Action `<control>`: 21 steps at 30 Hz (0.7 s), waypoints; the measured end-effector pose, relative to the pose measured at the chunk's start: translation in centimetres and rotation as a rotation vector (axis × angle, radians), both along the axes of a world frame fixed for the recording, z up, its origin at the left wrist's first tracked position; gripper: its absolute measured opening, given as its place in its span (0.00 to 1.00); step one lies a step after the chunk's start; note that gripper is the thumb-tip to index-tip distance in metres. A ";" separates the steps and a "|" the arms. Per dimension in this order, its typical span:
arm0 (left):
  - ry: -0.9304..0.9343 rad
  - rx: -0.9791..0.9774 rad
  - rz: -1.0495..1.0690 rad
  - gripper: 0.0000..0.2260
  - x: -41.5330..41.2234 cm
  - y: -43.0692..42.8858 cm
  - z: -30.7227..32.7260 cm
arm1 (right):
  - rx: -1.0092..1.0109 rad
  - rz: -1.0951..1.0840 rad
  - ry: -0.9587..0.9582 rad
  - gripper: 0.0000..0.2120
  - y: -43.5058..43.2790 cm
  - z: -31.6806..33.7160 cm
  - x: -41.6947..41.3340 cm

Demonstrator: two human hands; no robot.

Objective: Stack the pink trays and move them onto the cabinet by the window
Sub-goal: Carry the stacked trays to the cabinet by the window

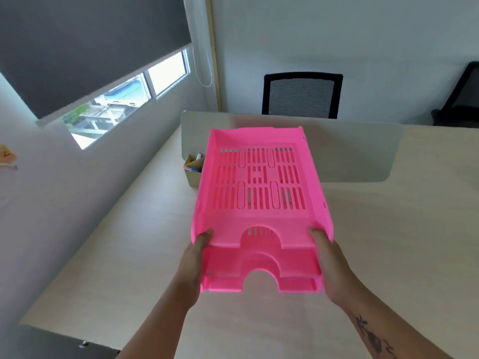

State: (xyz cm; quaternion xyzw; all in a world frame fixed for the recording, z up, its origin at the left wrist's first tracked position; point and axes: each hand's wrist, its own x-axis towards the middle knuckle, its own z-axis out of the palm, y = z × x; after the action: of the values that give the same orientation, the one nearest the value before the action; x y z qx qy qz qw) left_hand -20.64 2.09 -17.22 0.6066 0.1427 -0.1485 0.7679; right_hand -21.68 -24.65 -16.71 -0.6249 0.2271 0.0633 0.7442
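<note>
A stack of pink trays, three layers showing at the near end, is held up in front of me above the pale wooden desk. The top tray has a slotted floor and an arched cut-out in its near edge. My left hand grips the stack's left near corner, thumb over the top rim. At the right near corner my right hand holds it the same way. The window is at the upper left, and I see no cabinet top beside it in this view.
A small cardboard box with pens stands on the desk just left of the trays. A frosted divider panel crosses the desk behind them. Beyond it are a black mesh chair and a second chair at the right edge.
</note>
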 end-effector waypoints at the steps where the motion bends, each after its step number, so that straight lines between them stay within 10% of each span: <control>1: -0.007 0.002 0.035 0.24 -0.2 -0.1 0.4 | 0.000 0.029 -0.009 0.18 -0.1 0.3 0.6; 21: 0.008 0.035 1.183 0.17 -25.1 2.3 2.5 | -0.031 1.003 -0.027 0.18 13.7 3.6 -2.1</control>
State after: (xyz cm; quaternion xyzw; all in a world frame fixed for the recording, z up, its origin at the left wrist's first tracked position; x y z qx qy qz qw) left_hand -45.70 4.43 -14.71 0.4361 0.4619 0.3053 0.7094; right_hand -23.76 -10.98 -13.12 -0.6691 -0.1097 0.4017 0.6156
